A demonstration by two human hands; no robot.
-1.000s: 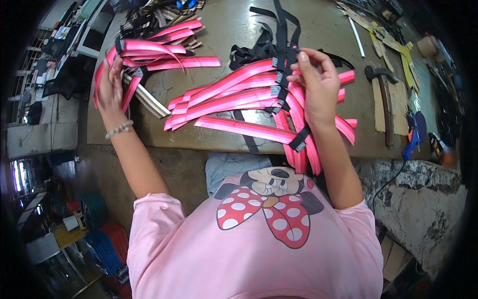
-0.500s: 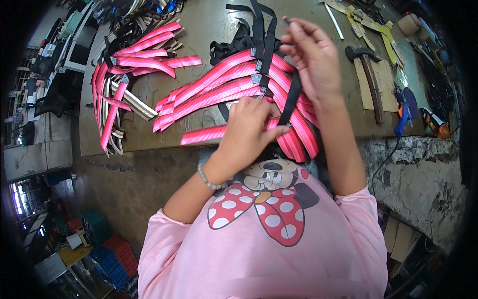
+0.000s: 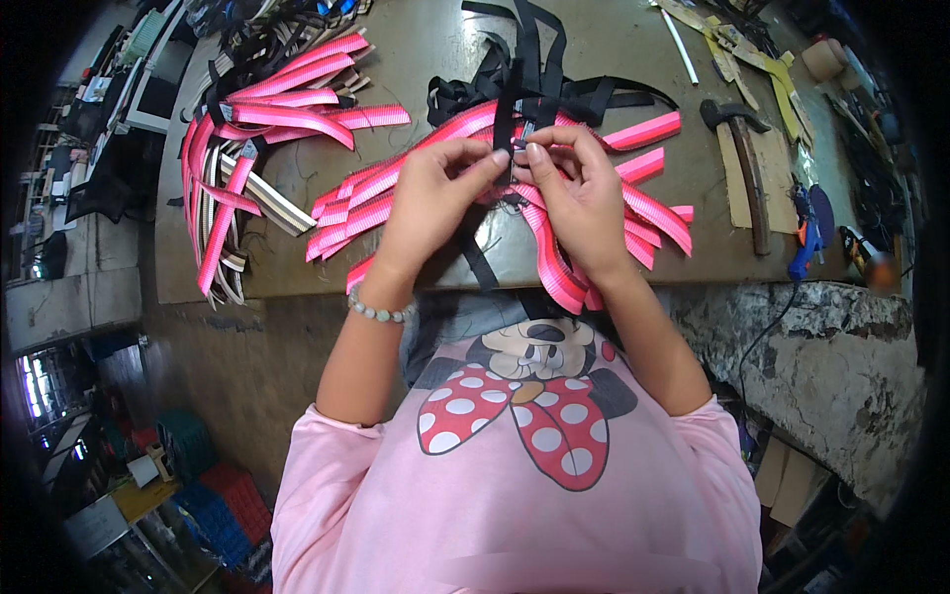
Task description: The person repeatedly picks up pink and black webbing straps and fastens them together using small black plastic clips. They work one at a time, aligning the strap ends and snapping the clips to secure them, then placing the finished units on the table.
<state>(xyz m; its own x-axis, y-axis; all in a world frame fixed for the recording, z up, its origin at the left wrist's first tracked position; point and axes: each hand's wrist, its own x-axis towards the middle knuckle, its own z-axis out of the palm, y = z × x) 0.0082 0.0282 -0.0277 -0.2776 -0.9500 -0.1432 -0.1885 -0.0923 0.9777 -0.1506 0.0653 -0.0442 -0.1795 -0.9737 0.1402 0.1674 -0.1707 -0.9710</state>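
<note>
Strap (image 3: 509, 104) in left fingers (image 3: 481, 175), right fingers (image 3: 544, 167) beside, pink webbing (image 3: 549, 252) beneath

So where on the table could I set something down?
The table has bare patches between the black straps and white stick, and between the pink straps' right ends and the cardboard. It's crowded around your left hand and right hand, and at the left pile.

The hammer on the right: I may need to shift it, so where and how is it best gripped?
Probably mid-handle, the right hand coming from the table's near edge: the hammer lies with its head away and its long, slim handle pointing toward that edge.
</note>
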